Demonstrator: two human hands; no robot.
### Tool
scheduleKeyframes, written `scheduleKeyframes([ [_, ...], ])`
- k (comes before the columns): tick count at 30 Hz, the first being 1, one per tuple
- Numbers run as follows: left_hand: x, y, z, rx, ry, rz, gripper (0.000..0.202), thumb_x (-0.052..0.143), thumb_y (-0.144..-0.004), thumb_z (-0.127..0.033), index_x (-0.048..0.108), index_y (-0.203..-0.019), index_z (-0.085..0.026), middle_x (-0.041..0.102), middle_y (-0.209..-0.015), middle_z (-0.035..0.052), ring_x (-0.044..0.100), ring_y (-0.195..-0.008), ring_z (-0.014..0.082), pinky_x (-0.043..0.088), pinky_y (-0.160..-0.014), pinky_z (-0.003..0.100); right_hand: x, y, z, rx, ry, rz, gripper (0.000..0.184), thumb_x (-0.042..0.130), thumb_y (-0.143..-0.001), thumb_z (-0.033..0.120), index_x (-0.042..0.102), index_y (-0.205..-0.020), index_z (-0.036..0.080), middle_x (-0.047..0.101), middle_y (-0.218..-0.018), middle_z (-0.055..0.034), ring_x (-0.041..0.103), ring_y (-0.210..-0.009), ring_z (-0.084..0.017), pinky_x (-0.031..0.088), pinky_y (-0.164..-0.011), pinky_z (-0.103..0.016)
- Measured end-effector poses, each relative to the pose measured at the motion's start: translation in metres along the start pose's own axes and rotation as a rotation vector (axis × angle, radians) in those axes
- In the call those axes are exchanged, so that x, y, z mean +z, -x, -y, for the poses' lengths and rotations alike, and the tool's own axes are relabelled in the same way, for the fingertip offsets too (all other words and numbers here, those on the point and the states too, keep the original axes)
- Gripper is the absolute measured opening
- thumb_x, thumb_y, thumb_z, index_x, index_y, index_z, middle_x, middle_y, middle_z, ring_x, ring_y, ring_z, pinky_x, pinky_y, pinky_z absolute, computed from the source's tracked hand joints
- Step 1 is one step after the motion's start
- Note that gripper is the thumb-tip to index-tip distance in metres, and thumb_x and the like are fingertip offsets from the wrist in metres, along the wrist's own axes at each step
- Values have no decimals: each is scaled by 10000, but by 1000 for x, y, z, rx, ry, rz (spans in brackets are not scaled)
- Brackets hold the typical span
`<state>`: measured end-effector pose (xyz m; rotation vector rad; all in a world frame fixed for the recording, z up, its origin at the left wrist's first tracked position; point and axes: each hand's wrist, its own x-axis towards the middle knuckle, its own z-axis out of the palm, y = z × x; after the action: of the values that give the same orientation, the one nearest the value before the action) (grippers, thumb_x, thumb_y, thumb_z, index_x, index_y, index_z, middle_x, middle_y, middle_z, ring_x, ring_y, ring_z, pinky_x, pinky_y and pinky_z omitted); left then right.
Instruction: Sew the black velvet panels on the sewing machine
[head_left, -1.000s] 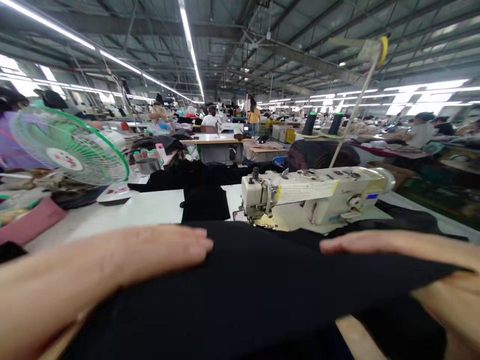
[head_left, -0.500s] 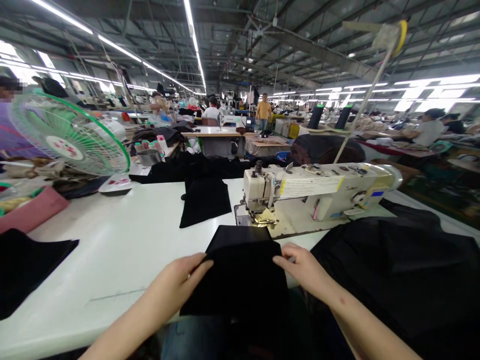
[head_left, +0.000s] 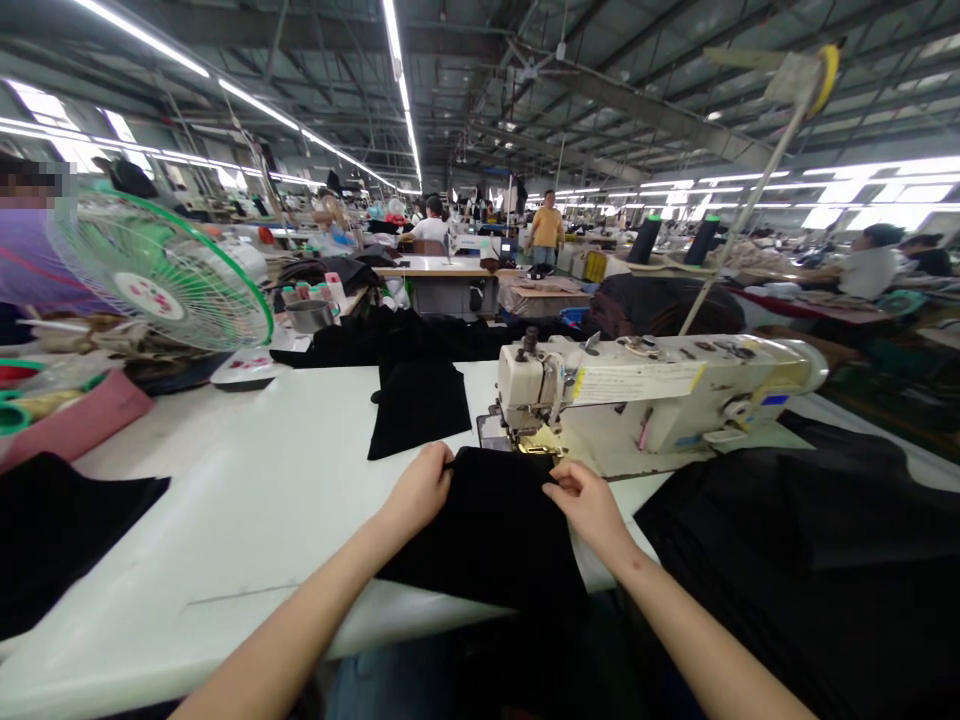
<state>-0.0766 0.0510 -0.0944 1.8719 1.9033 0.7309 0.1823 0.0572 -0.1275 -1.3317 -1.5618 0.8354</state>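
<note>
A black fabric piece lies over the front edge of the white table, its far edge close to the sewing machine's needle area. My left hand is closed on its far left corner, the fingertips partly hidden. At the far right corner my right hand pinches the same piece between thumb and fingers. The cream sewing machine stands just beyond, its lamp lighting the plate. Another black fabric piece lies flat left of the machine head.
A stack of dark fabric covers the table's right side. More black fabric lies at the left edge. A green fan stands at the back left. The thread stand rises behind the machine; people work farther off.
Both hands have moved forward along the fabric piece to its far corners. The piece's far edge is now held near the machine, and its folded far part no longer shows.
</note>
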Motion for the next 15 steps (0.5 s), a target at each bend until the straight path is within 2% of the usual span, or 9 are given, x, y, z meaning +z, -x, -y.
scheduleKeyframes([
  [3, -8, 21, -6, -19, 188, -13, 75, 514, -838, -182, 547, -905, -194, 673, -921, 63, 649, -882, 212, 512, -817, 341, -16, 14, 4, 14, -116, 0, 372, 704, -711, 472, 680, -950, 188, 700, -844, -44, 664, -797, -233, 538, -773, -369],
  [5, -14, 35, -12, -69, 536, 50, 175, 600, -799, -222, 590, -970, -189, 710, -915, 37, 676, -857, 189, 525, -801, 314, -25, 21, 7, 45, -191, 0, 437, 719, -726, 521, 683, -1002, 185, 723, -902, -58, 681, -869, -244, 541, -825, -373],
  [8, -22, 51, -22, -165, 1084, 95, 322, 749, -681, -200, 685, -996, -184, 749, -968, 31, 694, -907, 175, 514, -866, 287, -34, 26, 8, 150, -303, -49, 463, 770, -708, 561, 716, -969, 182, 742, -936, -65, 685, -919, -260, 538, -855, -361],
  [11, -25, 60, -31, -207, 1210, 7, 302, 811, -669, -225, 749, -962, -185, 757, -1051, 49, 694, -930, 175, 504, -902, 281, -38, 28, 5, 202, -367, -84, 475, 806, -670, 572, 748, -930, 179, 749, -927, -71, 687, -919, -289, 551, -813, -352],
  [15, -26, 65, -37, -147, 1163, -108, 179, 782, -766, -345, 777, -859, -192, 741, -1126, 57, 674, -1034, 211, 496, -932, 292, -40, 28, 2, 194, -391, -96, 434, 810, -680, 549, 771, -921, 190, 756, -929, -73, 690, -946, -314, 563, -814, -349],
])
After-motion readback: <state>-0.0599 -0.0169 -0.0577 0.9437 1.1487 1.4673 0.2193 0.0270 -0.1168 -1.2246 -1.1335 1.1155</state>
